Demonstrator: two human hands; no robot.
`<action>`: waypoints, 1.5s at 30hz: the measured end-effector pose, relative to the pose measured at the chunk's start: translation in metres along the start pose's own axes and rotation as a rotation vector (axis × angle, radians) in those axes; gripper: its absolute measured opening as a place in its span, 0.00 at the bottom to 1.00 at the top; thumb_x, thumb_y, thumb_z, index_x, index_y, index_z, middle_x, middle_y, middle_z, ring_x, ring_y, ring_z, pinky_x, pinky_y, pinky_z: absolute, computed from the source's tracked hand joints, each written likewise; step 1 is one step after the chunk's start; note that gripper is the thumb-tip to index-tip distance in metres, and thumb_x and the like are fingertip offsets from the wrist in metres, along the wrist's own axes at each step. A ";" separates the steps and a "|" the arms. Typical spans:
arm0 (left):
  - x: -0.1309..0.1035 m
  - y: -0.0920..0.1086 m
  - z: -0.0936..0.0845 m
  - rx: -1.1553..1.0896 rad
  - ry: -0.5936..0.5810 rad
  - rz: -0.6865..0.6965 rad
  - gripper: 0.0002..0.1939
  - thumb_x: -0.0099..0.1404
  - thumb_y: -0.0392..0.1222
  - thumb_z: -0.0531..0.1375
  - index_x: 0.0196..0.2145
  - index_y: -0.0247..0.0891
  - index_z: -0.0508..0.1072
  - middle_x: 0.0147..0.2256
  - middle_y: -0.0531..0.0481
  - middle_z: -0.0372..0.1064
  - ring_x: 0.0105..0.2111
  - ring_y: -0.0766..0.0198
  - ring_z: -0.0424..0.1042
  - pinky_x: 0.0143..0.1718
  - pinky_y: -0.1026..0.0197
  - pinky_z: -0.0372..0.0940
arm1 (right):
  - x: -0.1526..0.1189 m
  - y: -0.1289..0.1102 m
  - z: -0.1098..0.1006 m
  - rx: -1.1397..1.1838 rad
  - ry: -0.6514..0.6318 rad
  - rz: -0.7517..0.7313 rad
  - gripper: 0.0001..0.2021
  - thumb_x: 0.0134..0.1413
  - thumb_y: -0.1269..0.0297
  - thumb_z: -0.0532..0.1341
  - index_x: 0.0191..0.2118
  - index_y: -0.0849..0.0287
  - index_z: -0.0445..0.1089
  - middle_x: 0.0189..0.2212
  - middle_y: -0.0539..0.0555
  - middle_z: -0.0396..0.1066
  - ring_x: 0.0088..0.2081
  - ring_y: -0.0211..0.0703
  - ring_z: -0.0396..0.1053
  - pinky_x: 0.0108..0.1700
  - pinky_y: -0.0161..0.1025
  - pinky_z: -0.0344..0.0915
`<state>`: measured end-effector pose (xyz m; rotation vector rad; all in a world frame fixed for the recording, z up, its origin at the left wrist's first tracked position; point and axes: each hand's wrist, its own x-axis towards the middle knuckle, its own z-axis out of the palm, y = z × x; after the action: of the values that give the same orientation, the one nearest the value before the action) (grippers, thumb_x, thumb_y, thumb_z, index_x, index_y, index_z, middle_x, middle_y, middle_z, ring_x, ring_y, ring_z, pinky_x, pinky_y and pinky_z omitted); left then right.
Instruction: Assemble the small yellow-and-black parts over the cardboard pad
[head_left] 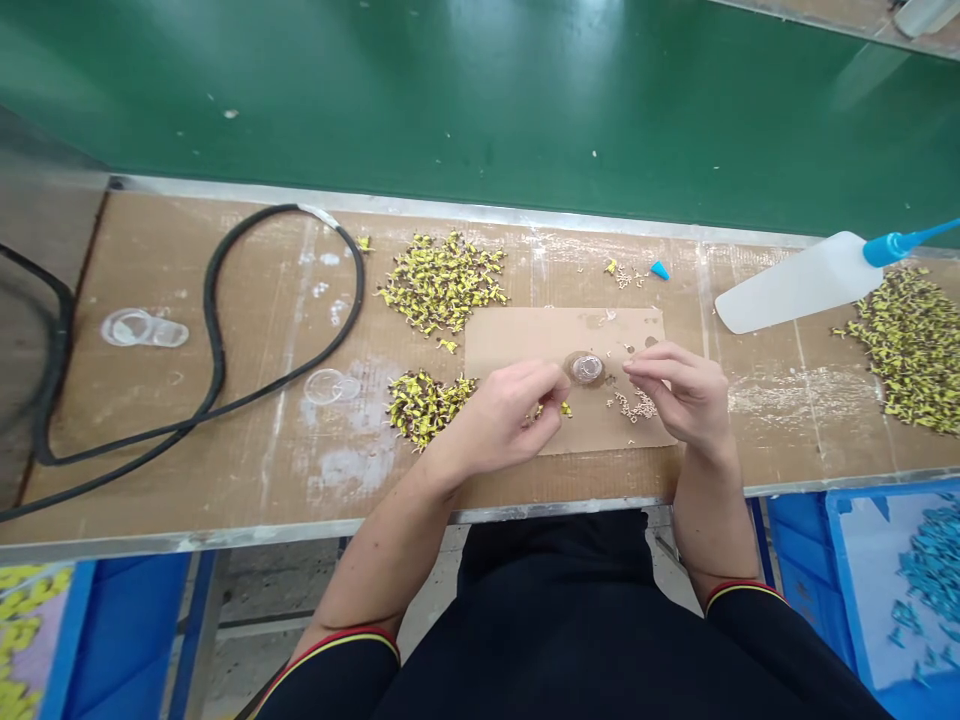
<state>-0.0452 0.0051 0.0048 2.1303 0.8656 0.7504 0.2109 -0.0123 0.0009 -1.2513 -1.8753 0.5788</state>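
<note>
My left hand is closed with fingertips curled together, above the cardboard sheet. Bits of yellow show beside its fingers, but what it holds, if anything, is hidden. My right hand makes a pinch at the sheet's right side; anything in its fingertips is too small to name. Between the hands sits a small clear round dish. Tiny pale pieces lie scattered under my right hand. To the left are a pile of small yellow-and-dark parts and a larger pile behind it.
A white squeeze bottle with a blue nozzle lies at right, beside another yellow pile. A blue cap rests behind the sheet. A black cable loops across the left, near clear plastic cups. Blue bins stand below the front edge.
</note>
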 end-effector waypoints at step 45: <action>0.000 -0.008 0.020 -0.299 0.499 -0.013 0.07 0.71 0.40 0.61 0.39 0.37 0.79 0.32 0.50 0.79 0.29 0.68 0.74 0.32 0.65 0.66 | 0.004 -0.001 0.014 0.087 -0.086 -0.034 0.04 0.60 0.71 0.65 0.34 0.55 0.75 0.30 0.49 0.69 0.26 0.35 0.61 0.28 0.36 0.60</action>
<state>-0.0339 0.0014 -0.0125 1.6948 0.9456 1.3471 0.1987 -0.0087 -0.0053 -1.1524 -1.9170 0.6986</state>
